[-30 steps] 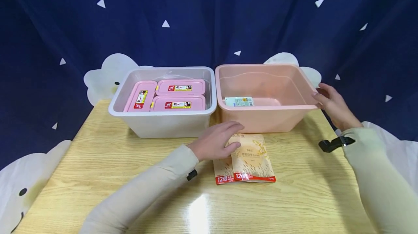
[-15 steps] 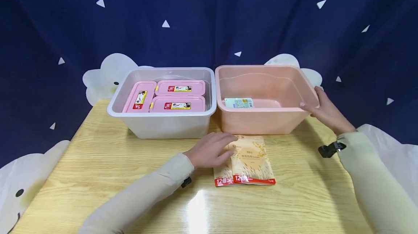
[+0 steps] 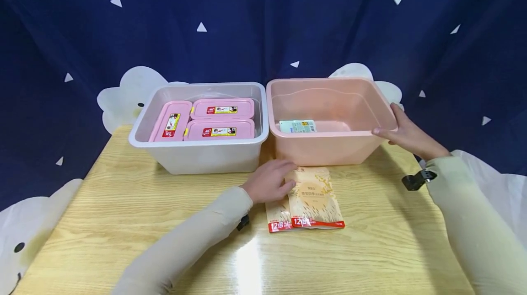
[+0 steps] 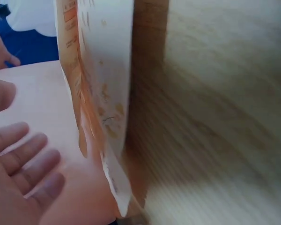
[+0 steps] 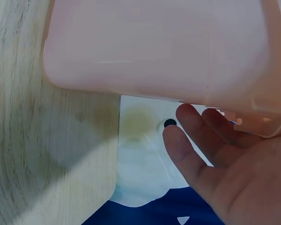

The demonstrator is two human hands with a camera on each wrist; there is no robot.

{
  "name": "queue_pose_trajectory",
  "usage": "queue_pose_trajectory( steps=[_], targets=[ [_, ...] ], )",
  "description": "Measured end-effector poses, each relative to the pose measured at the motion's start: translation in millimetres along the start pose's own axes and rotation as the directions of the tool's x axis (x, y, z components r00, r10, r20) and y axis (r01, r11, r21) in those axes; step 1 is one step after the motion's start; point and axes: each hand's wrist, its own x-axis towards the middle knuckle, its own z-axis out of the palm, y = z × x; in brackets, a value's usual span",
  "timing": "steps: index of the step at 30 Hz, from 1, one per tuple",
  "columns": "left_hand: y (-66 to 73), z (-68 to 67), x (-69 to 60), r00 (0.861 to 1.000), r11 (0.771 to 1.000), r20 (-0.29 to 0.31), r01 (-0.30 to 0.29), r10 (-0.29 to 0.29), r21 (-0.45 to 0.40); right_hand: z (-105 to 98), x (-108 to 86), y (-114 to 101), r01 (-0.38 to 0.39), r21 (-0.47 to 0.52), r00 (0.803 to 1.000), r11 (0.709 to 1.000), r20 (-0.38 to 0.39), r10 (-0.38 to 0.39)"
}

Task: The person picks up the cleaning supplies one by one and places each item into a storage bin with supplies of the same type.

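Head view shows two plastic bins side by side on a wood-grain table [image 3: 358,258]. Inside the white bin [image 3: 201,160] sit three pink lidded boxes [image 3: 170,121], one lengthwise at left, two crosswise beside it. Peach bin [image 3: 321,151] holds a pale green packet [image 3: 298,126] toward its left, partly hidden by the front wall. Two overlapping beige pouches [image 3: 314,203] lie before it. Over their left side hangs the left hand [image 3: 269,181], fingers loosely bent, grasping nothing; the right hand [image 3: 413,138] is spread wide at the peach bin's right end, thumb on its rim.
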Motion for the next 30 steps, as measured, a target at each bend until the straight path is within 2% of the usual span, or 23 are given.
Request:
queue_pose_trajectory(
  steps=[4, 9, 12, 17, 19, 21, 24, 27, 30],
  targets=[
    [0.4, 7.0, 13.9, 0.998, 0.999, 0.049, 0.031, -0.034, 0.044, -1.2, -2.7, 1.1, 0.0, 0.009, 1.0, 1.0, -0.012, 0.0],
    [-0.5, 17.1, 27.9, 0.995, 0.999, 0.096, -0.004, -0.002, 0.053, 1.7, -3.2, 1.6, -0.004, 0.022, 1.0, 1.0, -0.003, 0.004],
    [-1.1, 21.8, 30.1, 0.993, 0.996, 0.119, 0.009, -0.02, 0.085, 5.0, -2.0, 1.0, -0.003, 0.024, 1.0, 1.0, 0.008, 0.003],
    [-1.8, 26.3, 30.3, 0.991, 0.988, 0.116, 0.046, -0.063, 0.148, 6.6, -1.8, 0.4, 0.011, -0.001, 1.0, 1.0, -0.012, -0.011],
    [-1.8, 26.6, 30.5, 0.99, 0.988, 0.117, 0.057, -0.075, 0.146, 6.0, -2.1, 0.5, 0.016, -0.01, 1.0, 1.0, -0.017, -0.016],
    [-1.4, 26.2, 30.7, 0.987, 0.992, 0.128, 0.081, -0.094, 0.101, 5.2, -2.4, 0.6, 0.017, -0.01, 1.0, 1.0, -0.018, -0.017],
    [0.2, 24.4, 32.7, 0.98, 0.989, 0.158, 0.134, -0.122, -0.069, 3.8, -2.4, 0.9, 0.009, -0.012, 1.0, 1.0, -0.018, -0.009],
    [1.4, 21.8, 35.4, 0.971, 0.948, 0.197, 0.187, -0.138, -0.259, 3.3, -1.6, 2.0, 0.006, -0.007, 1.0, 1.0, -0.018, -0.006],
    [1.1, 19.5, 37.0, 0.959, 0.895, 0.248, 0.228, -0.138, -0.384, 3.6, 0.2, 3.2, 0.011, 0.007, 1.0, 1.0, -0.021, -0.011]
  ],
)
